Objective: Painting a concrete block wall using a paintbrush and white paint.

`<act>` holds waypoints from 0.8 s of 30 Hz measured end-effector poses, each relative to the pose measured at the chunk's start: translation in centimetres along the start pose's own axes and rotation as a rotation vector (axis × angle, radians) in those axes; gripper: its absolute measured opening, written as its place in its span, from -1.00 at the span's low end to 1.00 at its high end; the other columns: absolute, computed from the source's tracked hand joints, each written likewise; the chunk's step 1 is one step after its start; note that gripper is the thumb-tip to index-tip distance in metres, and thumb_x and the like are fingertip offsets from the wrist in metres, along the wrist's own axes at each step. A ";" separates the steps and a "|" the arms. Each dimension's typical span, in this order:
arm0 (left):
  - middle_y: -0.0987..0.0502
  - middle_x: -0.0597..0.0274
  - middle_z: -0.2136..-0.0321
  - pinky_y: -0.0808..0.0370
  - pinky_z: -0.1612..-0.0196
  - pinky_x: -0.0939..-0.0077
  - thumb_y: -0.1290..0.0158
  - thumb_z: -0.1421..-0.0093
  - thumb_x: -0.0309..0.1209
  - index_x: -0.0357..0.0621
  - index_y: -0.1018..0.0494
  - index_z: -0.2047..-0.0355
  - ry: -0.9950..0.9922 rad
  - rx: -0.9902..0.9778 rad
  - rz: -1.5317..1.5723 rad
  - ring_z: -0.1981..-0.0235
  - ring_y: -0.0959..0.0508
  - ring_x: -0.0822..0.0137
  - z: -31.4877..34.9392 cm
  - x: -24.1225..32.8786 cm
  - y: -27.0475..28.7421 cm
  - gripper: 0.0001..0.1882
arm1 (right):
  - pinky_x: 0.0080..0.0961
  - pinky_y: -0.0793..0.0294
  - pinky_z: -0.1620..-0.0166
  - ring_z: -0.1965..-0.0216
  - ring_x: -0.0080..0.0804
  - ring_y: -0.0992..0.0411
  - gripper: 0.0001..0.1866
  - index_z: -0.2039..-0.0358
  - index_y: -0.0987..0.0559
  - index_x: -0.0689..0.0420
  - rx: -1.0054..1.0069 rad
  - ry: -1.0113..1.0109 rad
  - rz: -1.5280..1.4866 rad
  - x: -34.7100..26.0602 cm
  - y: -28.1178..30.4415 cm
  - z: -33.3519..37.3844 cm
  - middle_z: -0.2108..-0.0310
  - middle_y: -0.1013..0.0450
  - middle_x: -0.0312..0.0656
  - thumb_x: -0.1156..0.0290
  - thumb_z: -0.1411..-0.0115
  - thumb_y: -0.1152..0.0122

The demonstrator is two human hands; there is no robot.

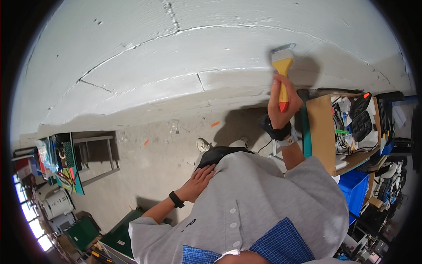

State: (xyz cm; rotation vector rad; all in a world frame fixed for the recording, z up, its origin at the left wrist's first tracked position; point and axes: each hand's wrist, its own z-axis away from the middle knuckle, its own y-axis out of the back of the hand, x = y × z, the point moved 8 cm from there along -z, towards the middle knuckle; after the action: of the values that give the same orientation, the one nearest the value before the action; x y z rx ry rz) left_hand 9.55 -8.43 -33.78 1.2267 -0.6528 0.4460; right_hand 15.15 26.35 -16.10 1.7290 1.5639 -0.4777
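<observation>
Our right hand (292, 103) gripping the yellow, red-ended handle (282, 66) of a flat paintbrush (282, 60), whitish bristles (282, 53) at the bumpy, seamed white wall (145, 61), our left hand (198, 183) loosely spread against our heathered grey shirt (268, 189)

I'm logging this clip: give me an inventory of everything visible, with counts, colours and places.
wall: one, white, across the top
paintbrush: one, yellow handle, red end, before the wall
floor: one, grey, centre
orange scraps: at least two, orange, floor
cardboard box: one, brown, right
box contents: many, mostly black and white, uncountable
blue bin: one, blue, below the box
white appliance: one, white, far left
other clutter: uncountable, mixed colours, both side edges
shirt: one, grey, blue-patterned trim, lower centre
shoes: two, pale, centre
left hand: one, bare, resting at the waist
right hand: one, bare, fingers around the paintbrush handle
</observation>
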 end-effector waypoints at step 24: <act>0.12 0.02 -0.46 0.09 -0.41 0.13 -0.17 0.02 -0.07 -0.18 0.13 -0.45 -0.272 -0.117 0.175 -0.45 0.06 0.05 5.5 -7.9 2.2 0.11 | -0.54 -0.51 0.28 0.40 -0.42 -0.58 -0.88 0.25 -0.67 0.16 0.148 -0.114 0.342 -4.0 0.1 0.7 0.40 -0.62 -0.09 0.44 -0.26 -0.22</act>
State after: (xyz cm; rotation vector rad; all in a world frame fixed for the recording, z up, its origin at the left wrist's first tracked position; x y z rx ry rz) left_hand 1.10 -12.84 -36.51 1.1333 -1.0113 0.3830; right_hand 14.65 23.12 -13.67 1.9967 1.1461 -0.5173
